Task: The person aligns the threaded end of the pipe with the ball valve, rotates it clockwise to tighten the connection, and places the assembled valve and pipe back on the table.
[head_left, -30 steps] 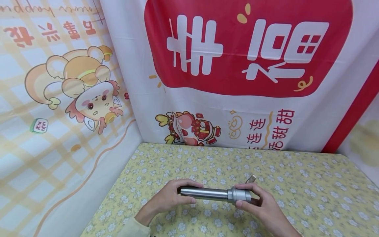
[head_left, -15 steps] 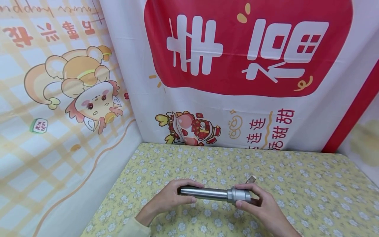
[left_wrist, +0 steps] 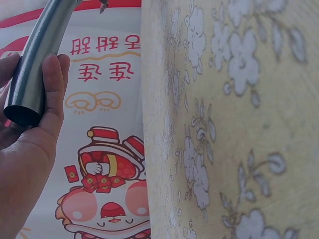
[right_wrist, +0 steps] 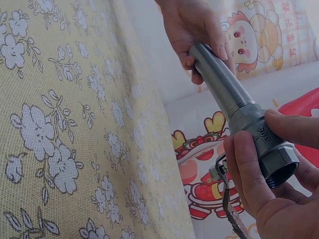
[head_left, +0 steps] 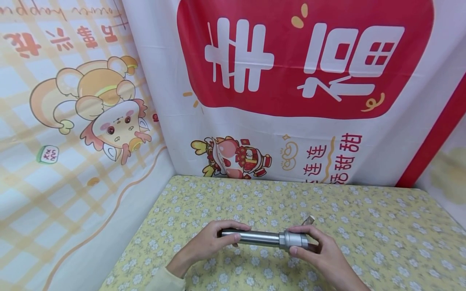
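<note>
A smooth steel pipe (head_left: pixel 260 237) lies level above the table in the head view, joined at its right end to a ball valve (right_wrist: pixel 259 134) stamped 304. The valve's lever handle (right_wrist: pixel 230 209) sticks out to the side. My left hand (head_left: pixel 212 241) grips the pipe's free left end between thumb and fingers; its open bore (left_wrist: pixel 22 115) shows in the left wrist view. With thumb and fingers, my right hand (head_left: pixel 322 248) holds the valve body. The right wrist view shows the valve's threaded open end facing that palm. Internal threads between pipe and valve are hidden.
The table (head_left: pixel 218 194) under both hands has a yellow flowered cloth. Behind it hangs a white and red printed curtain (head_left: pixel 276 125). A checked cartoon curtain (head_left: pixel 87 169) stands on the left side.
My left thumb has moved up from below the pipe onto its near face, and a fingertip now shows beneath the pipe. The right hand and valve hold their place.
</note>
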Demonstrator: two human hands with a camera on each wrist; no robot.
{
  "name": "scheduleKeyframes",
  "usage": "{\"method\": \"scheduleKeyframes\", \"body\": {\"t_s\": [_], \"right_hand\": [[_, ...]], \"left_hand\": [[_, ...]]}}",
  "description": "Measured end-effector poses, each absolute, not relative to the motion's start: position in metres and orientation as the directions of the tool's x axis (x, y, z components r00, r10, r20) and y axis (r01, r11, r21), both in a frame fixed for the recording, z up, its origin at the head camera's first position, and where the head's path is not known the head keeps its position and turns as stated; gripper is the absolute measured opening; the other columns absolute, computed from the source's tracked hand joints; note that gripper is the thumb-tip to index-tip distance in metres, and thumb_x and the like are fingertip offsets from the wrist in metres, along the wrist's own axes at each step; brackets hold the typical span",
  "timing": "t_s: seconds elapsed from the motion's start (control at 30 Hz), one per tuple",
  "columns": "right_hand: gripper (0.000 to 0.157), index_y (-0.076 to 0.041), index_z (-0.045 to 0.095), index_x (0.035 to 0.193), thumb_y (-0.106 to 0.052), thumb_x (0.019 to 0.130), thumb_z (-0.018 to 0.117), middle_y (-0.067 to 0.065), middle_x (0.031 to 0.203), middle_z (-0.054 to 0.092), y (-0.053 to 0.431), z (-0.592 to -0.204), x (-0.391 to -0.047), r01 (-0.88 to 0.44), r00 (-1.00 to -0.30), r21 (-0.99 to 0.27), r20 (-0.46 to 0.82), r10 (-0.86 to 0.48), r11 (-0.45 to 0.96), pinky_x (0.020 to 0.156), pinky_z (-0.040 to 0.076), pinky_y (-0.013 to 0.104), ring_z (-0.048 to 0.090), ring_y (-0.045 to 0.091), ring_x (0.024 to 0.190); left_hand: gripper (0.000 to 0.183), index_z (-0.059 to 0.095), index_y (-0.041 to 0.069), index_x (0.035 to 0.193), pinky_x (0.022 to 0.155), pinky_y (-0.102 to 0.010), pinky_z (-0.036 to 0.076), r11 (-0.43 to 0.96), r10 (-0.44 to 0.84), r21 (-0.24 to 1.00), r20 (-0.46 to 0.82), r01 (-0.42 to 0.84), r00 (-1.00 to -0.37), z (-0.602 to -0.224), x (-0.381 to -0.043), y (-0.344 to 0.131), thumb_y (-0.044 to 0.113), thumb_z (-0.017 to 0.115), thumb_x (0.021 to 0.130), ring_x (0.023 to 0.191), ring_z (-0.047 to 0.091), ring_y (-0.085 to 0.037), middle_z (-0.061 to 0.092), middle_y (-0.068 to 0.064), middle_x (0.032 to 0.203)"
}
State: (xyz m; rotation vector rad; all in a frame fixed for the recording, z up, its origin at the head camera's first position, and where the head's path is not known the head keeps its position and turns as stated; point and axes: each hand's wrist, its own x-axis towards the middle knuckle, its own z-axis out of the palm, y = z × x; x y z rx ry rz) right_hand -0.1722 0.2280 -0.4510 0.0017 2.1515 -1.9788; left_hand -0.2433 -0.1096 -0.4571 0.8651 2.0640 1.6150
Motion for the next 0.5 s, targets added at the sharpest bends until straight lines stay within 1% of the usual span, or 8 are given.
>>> {"method": "scheduleKeyframes", "body": {"t_s": [0.13, 0.2, 0.33, 0.5], "right_hand": [[0.06, -0.003, 0.059, 0.148, -0.022, 0.097, 0.086, 0.027, 0.155, 0.05, 0.2282, -0.4508, -0.1722, 0.149, -0.976, -0.984, -0.162, -0.149, 0.093, 0.095, 0.065, 0.049, 0.077, 0.036, 0.113], [0.06, -0.003, 0.059, 0.148, -0.022, 0.097, 0.086, 0.027, 0.154, 0.05, 0.2281, -0.4506, -0.1722, 0.149, -0.975, -0.984, -0.162, -0.149, 0.096, 0.095, 0.065, 0.049, 0.077, 0.036, 0.113], [0.059, -0.004, 0.06, 0.147, -0.022, 0.097, 0.086, 0.026, 0.153, 0.051, 0.2281, -0.45, -0.1722, 0.152, -0.975, -0.984, -0.165, -0.148, 0.095, 0.096, 0.065, 0.049, 0.077, 0.036, 0.113], [0.059, -0.005, 0.061, 0.147, -0.023, 0.097, 0.085, 0.025, 0.153, 0.052, 0.228, -0.4499, -0.1722, 0.157, -0.975, -0.983, -0.169, -0.144, 0.094, 0.096, 0.065, 0.049, 0.077, 0.036, 0.113]], "left_hand": [[0.033, 0.072, 0.019, 0.144, 0.096, -0.049, 0.064, 0.143, 0.669, 0.961, 0.084, 0.238, -0.738, -0.4561, -0.2429, -0.1091, 0.026, 0.059, 0.115, 0.109, 0.075, -0.023, 0.07, -0.012, 0.145], [0.033, 0.072, 0.018, 0.144, 0.096, -0.049, 0.064, 0.14, 0.669, 0.96, 0.088, 0.242, -0.738, -0.4559, -0.2428, -0.109, 0.026, 0.059, 0.115, 0.109, 0.074, -0.022, 0.07, -0.012, 0.145], [0.033, 0.072, 0.017, 0.144, 0.095, -0.045, 0.064, 0.136, 0.672, 0.96, 0.093, 0.246, -0.734, -0.456, -0.2427, -0.1093, 0.025, 0.06, 0.115, 0.107, 0.074, -0.018, 0.07, -0.013, 0.145], [0.034, 0.072, 0.016, 0.145, 0.094, -0.036, 0.063, 0.123, 0.678, 0.963, 0.096, 0.241, -0.729, -0.4568, -0.243, -0.1095, 0.024, 0.061, 0.114, 0.107, 0.073, -0.014, 0.069, -0.014, 0.146]]}}
